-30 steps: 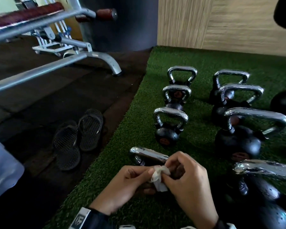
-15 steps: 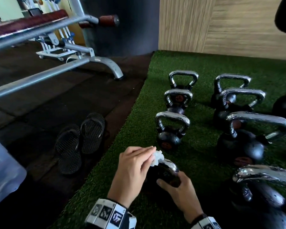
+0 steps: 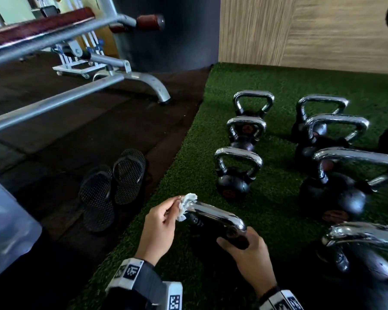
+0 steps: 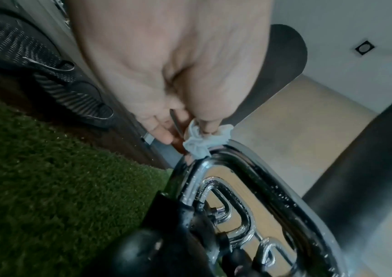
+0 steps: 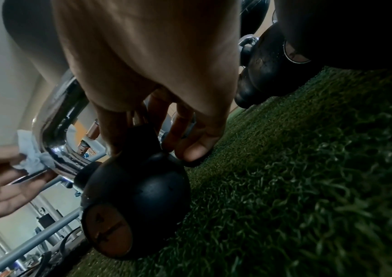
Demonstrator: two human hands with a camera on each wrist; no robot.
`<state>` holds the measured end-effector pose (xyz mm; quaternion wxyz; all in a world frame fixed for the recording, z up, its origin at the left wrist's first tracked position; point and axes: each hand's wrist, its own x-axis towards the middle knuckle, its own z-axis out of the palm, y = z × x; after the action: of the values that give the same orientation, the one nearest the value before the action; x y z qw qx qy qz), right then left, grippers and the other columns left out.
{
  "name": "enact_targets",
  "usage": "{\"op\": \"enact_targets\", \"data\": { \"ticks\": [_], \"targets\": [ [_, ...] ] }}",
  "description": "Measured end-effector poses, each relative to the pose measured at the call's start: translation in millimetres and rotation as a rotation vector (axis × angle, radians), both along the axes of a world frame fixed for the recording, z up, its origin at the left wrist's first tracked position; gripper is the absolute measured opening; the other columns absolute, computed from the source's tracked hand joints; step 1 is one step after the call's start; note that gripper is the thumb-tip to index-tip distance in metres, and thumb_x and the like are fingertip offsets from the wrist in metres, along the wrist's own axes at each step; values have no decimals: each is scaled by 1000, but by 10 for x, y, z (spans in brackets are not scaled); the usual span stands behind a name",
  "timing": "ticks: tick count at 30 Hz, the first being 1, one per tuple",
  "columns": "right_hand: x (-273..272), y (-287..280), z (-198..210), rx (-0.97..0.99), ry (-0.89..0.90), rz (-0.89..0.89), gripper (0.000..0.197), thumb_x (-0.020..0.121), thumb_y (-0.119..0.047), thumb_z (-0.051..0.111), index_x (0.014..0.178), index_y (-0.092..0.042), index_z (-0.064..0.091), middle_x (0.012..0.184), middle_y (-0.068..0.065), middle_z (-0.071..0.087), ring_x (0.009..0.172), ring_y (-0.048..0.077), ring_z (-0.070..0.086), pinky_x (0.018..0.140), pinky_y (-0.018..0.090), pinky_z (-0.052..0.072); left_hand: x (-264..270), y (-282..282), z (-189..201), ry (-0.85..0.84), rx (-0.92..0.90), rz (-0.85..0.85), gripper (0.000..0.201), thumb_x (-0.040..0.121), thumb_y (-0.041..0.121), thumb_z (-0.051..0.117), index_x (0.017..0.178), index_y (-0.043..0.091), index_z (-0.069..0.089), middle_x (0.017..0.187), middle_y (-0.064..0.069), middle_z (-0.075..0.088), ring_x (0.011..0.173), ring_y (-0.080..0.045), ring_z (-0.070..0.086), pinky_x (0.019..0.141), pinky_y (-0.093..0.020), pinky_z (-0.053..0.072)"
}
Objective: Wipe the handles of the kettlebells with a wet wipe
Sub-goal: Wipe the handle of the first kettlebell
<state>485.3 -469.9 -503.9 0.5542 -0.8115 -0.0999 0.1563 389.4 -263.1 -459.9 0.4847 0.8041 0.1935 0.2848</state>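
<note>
The largest change was in the hands; a second earlier both had been bunched together over the wet wipe (image 3: 187,205) in front of the nearest kettlebell (image 5: 133,191), and half a second earlier they had already split apart; in this moment the right hand (image 3: 248,253) had its fingers curled round the right end of the chrome handle (image 3: 213,214) where it meets the black body, steadying the bell on the green turf (image 3: 211,139); the left hand (image 3: 160,227) pinched the crumpled wipe between thumb and fingertips and pressed it against the far left bend of that handle, farther out along it than before. I judged that preparing the wipe was over and wiping of this first, nearest handle had begun; the other kettlebells (image 3: 238,173), standing in rows farther off and to the right, looked untouched as yet. As for containers, only a translucent plastic bin (image 3: 7,227) showed at the near left edge; its contents could not be made out. A pair of black sandals (image 3: 112,186) lay on the dark floor left of the turf.
</note>
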Motion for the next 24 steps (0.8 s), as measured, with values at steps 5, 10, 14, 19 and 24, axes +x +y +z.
{"op": "enact_targets", "data": {
  "ticks": [5,10,14,19,24],
  "targets": [
    [25,-16,14,1,33,20,32,66,-29,94,82,-20,68,76,-5,72,68,-3,66,51,9,45,3,5,-157,-40,-81,4,27,105,21,52,124,25,71,111,24,74,109,8,67,89,-5,48],
    [29,-7,43,10,27,21,33,67,-28,93,86,-18,69,82,-2,73,71,-1,67,55,9,47,31,-44,-407,67,-278,-15,38,107,17,51,93,41,76,102,18,78,101,1,70,84,-15,49],
    [24,-4,60,12,5,28,33,68,-27,93,87,-15,70,85,-3,74,74,0,67,59,7,47,-37,-108,-518,89,-315,-35,25,104,24,57,104,42,75,109,25,75,108,6,67,84,-5,47],
    [14,-14,80,-39,-59,38,32,67,-31,93,83,-19,69,84,-6,72,79,0,64,61,6,44,-134,-190,-571,-3,-335,-18,28,96,38,65,114,22,79,110,10,79,110,-4,71,96,-20,54],
    [-7,-118,63,-79,-183,110,25,65,-26,95,75,-23,72,86,-7,69,83,-3,62,70,8,44,21,-250,-445,40,-234,90,13,95,30,70,102,30,81,100,13,80,102,-6,74,92,-22,56]
  ]
}}
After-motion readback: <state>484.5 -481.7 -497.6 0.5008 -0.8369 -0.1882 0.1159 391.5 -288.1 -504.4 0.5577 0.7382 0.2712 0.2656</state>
